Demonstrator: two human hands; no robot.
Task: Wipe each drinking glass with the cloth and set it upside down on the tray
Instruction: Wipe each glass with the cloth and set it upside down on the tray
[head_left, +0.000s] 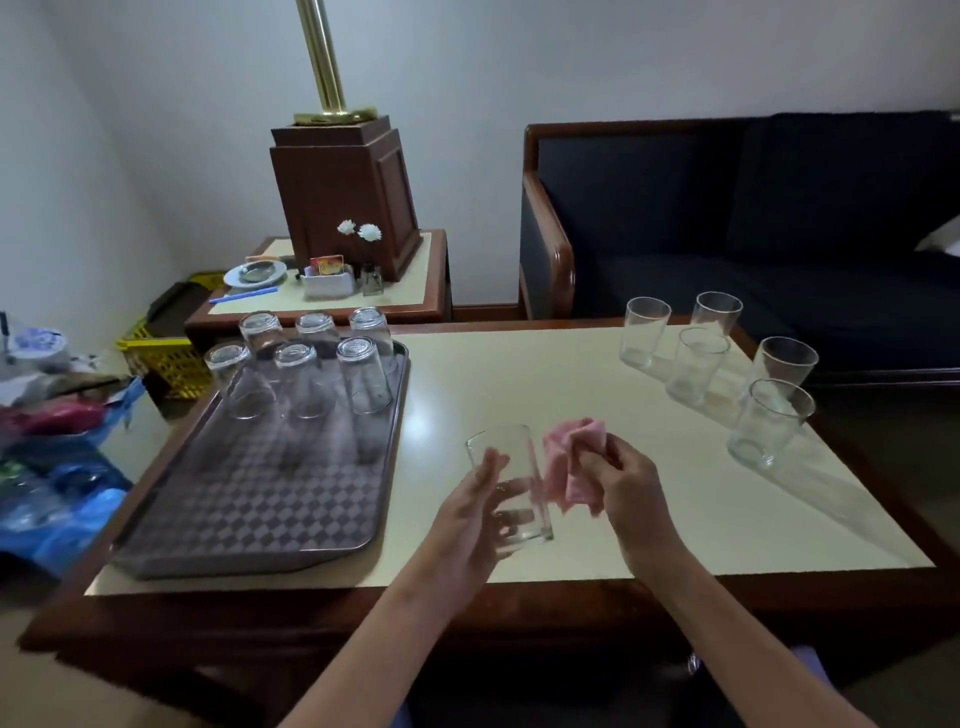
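Sitting area, furnished like a hotel or guesthouse room. Dark-cushioned sofa (779, 234) in a wooden frame against a plain wall. Low coffee table (519, 395) with a cream top in front of it. Corner side table (421, 275) carries a brass-poled lamp (343, 192), sachet holder (328, 283) and a small vase of white flowers (370, 275). Service tray (260, 509) holds identical upturned drinking glasses (363, 374).

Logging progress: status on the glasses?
Left hand holds clear drinking glass; right hand grips crumpled pink cloth beside it. Grey checked tray carries six inverted glasses; five upright glasses waiting. Nothing blocks tray.

Forearms converge, left hand (470, 512) curled gripping, right hand (631, 483) pinching.
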